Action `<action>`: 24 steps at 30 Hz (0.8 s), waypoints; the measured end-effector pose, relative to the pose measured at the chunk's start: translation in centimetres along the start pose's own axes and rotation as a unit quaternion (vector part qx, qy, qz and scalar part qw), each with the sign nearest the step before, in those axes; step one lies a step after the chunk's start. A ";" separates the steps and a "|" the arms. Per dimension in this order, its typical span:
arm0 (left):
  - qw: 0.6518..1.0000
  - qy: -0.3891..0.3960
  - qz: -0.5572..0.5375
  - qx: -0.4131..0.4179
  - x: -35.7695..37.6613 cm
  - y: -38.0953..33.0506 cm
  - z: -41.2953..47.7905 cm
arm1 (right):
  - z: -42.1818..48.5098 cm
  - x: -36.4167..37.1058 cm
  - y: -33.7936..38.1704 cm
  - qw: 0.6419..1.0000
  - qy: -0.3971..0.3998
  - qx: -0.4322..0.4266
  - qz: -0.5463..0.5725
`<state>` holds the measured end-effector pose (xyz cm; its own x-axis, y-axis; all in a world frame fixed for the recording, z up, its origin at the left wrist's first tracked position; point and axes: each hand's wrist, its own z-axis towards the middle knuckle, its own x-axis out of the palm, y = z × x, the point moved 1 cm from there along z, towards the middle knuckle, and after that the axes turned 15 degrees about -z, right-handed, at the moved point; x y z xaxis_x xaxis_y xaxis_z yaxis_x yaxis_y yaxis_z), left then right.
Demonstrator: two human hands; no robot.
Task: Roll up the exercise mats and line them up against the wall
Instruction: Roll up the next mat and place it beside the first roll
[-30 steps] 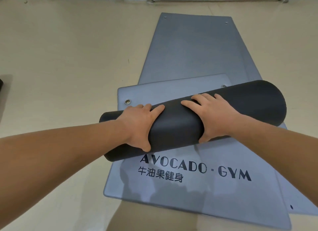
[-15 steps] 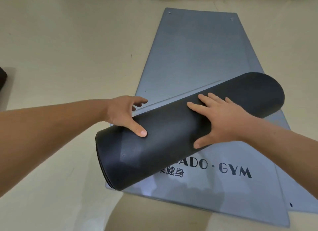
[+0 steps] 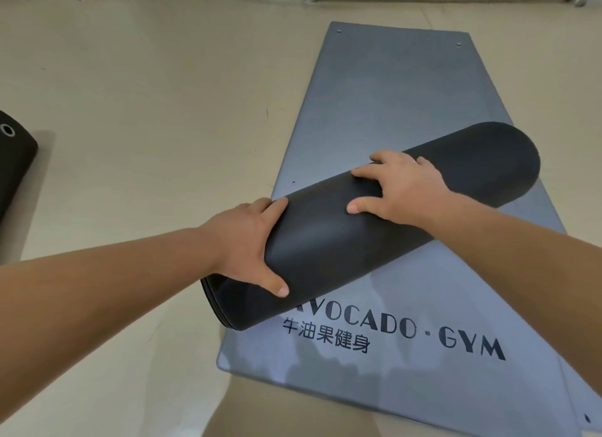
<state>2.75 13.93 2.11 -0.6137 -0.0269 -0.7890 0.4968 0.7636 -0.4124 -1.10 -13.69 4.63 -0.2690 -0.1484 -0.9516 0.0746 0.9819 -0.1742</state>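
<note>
Both hands grasp a black roll that lies slantwise across a flat grey mat on the floor. The left hand clasps the roll close to its near end, fingers over the top and thumb pressed on the side facing the person; that end juts just past the mat's edge, showing the coiled layers. The right hand lies spread on top of the roll around its middle, fingers curled over the far side, thumb on the near side. Beyond the right hand the roll runs on to its rounded far end. Below the hands the mat bears the print "AVOCADO · GYM" with characters beneath. Well left of the left hand, a second black roll lies at the frame edge.
</note>
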 end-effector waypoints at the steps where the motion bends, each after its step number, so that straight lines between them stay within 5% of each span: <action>1: 1.000 -0.004 -0.014 -0.007 -0.4 0.5 0.5 | -0.4 0.5 0.8 0.998 -0.065 0.016 -0.003; 4: 0.998 -0.003 -0.068 -0.018 -1.8 1.7 1.7 | -3.1 3.4 3.1 0.974 -0.203 0.091 0.028; 6: 0.995 0.000 -0.093 -0.023 -2.4 1.8 2.1 | -5.2 5.5 3.3 0.960 -0.117 0.165 0.192; 8: 0.994 0.003 -0.101 -0.031 -2.6 1.4 2.2 | -7.0 7.0 3.2 0.899 0.006 0.192 0.394; 10: 0.994 0.006 -0.099 -0.038 -2.4 0.7 2.0 | -7.8 7.7 3.2 0.865 0.030 0.175 0.470; 19: 0.959 -0.011 -0.238 -0.152 1.4 -1.3 0.3 | -2.0 6.0 -0.3 0.909 0.018 0.033 0.414; 24: 0.884 -0.016 -0.430 -0.182 1.4 3.0 -1.2 | -1.0 5.8 5.8 0.948 0.035 0.105 0.299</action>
<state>2.67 16.95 0.29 -0.6482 -0.7122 -0.2695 -0.3793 0.6089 -0.6967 -3.17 -8.75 -1.65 -0.1804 0.4433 -0.8780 0.4218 0.8413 0.3381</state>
